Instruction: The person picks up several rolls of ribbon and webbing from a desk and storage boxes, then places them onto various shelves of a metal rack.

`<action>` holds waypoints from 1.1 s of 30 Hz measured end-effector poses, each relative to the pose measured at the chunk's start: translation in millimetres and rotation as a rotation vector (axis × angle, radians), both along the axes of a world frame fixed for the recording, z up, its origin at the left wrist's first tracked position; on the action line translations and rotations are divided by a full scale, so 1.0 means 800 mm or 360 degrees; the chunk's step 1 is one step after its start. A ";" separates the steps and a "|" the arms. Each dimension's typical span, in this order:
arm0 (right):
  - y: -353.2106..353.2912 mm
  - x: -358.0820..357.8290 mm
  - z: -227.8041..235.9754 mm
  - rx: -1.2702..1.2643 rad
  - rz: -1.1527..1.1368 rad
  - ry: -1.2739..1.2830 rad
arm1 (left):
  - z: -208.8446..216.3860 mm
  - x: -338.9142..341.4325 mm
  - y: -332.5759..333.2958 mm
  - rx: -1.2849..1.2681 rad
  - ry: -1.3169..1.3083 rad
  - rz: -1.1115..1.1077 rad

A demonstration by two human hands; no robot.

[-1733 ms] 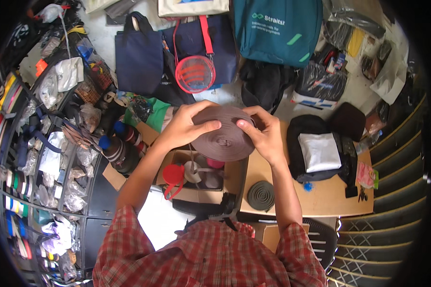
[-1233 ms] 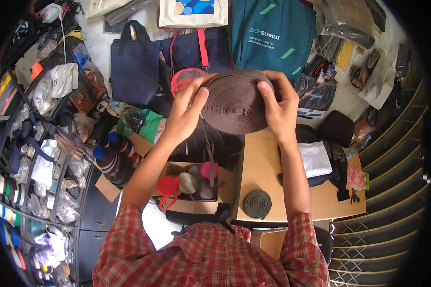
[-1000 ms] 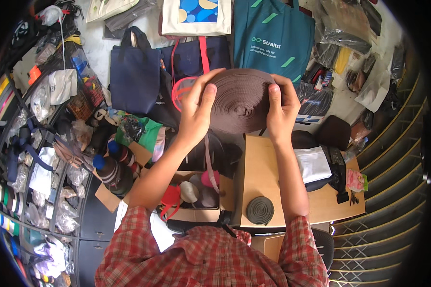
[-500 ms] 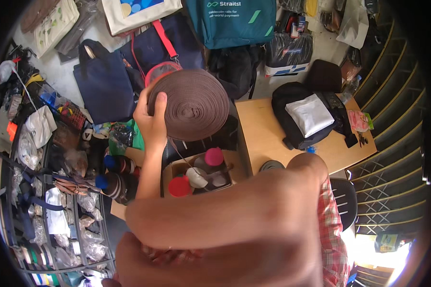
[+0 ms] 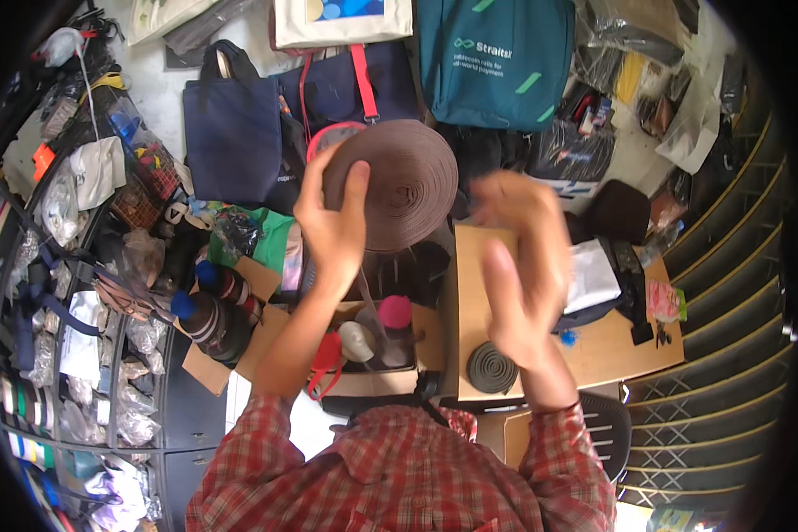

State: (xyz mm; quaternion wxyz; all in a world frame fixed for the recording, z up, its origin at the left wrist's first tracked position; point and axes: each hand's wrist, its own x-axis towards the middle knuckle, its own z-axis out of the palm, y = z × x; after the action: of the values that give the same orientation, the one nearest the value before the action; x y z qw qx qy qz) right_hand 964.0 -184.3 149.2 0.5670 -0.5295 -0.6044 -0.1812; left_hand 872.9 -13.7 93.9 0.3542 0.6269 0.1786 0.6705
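Observation:
My left hand [image 5: 332, 232] is wrapped round the left edge of a large roll of brown webbing [image 5: 408, 191], thumb lying across the near face. The roll is raised upright, its coiled spiral toward me. A loose strap end [image 5: 367, 288] hangs below it, toward an open cardboard box [image 5: 428, 341] holding a pink-topped container [image 5: 395, 312] and a white item [image 5: 357, 341]. To the right of the roll and apart from it, my right hand [image 5: 532, 266] is raised with thumb and fingers apart, slightly smeared by motion and holding nothing. Below it, a smaller dark webbing coil [image 5: 492, 368] lies on the table.
The wooden table [image 5: 474, 301] stands at the right with a white packet [image 5: 591, 275] on a black bag. Navy [image 5: 230, 142] and teal bags [image 5: 495, 66] stand at the back. Cluttered shelves line the left; a slatted metal shutter [image 5: 718, 381] curves along the right.
An arm that crossed close to the camera has gone from there; my right hand now shows beside the roll. My view has shifted, and my left hand still grips the webbing.

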 end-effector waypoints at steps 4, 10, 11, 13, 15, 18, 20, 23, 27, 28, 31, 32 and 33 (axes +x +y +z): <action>0.055 0.021 -0.048 -0.0317 0.0477 0.0705 | 0.000 0.039 -0.036 0.0436 -0.0026 0.0144; 0.078 0.033 -0.036 -0.0237 0.0740 0.1215 | -0.006 0.035 -0.062 0.0840 0.0576 0.0116; 0.072 0.048 -0.034 -0.0260 0.0754 0.1306 | 0.003 0.030 -0.063 0.0890 0.0634 -0.0046; 0.070 0.075 -0.029 -0.0178 0.0747 0.1305 | 0.011 0.011 -0.057 0.0996 0.0704 -0.0522; 0.069 0.088 -0.022 -0.0290 0.0831 0.1232 | 0.022 -0.007 -0.035 0.0915 0.0664 -0.0628; 0.074 0.091 -0.019 -0.0430 0.0792 0.0918 | 0.062 0.006 -0.001 0.1113 0.0490 0.0073; 0.076 0.092 -0.015 -0.0453 0.0830 0.0834 | 0.088 0.023 0.012 0.0907 0.0649 -0.0054; 0.086 0.091 -0.013 -0.0504 0.0941 0.0745 | 0.107 0.026 0.038 0.0217 0.1029 -0.0891; 0.090 0.091 -0.019 -0.0372 0.0721 0.0492 | 0.104 0.018 0.031 0.0341 0.1060 -0.0672; 0.091 0.090 -0.021 -0.0283 0.0575 0.0392 | 0.101 0.017 0.032 0.0353 0.1016 -0.0612; 0.082 0.087 -0.010 -0.0395 0.0208 0.0321 | 0.095 0.006 0.049 0.0216 0.0794 -0.0567; 0.084 0.092 -0.015 -0.0407 0.0208 0.0298 | 0.096 0.006 0.054 0.0176 0.0719 -0.0578; 0.085 0.092 -0.018 -0.0407 0.0204 0.0301 | 0.099 0.003 0.056 0.0134 0.0656 -0.0672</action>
State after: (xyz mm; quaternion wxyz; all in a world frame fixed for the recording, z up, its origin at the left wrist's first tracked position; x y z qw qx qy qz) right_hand 1037.9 -116.1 134.9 0.5596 -0.5724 -0.5991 -0.0157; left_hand 875.2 30.9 172.8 0.4158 0.7872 0.0844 0.4476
